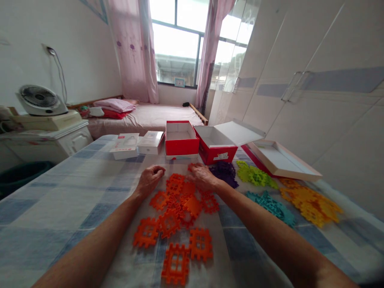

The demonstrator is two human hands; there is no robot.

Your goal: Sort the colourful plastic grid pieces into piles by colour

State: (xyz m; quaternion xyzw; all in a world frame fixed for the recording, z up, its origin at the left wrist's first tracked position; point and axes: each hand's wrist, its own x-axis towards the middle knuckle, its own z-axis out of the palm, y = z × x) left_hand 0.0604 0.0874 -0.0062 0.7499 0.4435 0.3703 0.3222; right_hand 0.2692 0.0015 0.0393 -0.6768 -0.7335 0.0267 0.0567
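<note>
Orange interlocking plastic tiles [175,264], square with notched edges and many with window-like openings, lie loosely heaped and scattered in front of me. At the far end of the heap, my right hand [204,177] pinches an orange tile [192,166], most of it covered by the fingers. My left hand [151,179] rests on the tablecloth just left of the heap. Its fingers are curled in and nothing shows in them. Purple tiles [225,173] lie in a pile right beside my right hand.
Lime green tiles [255,175], teal tiles [271,208] and yellow-orange tiles [312,202] form piles on the right. Behind stand a red open box [182,147], a red lidded box [216,154], white boxes [125,151] and a box lid [288,160].
</note>
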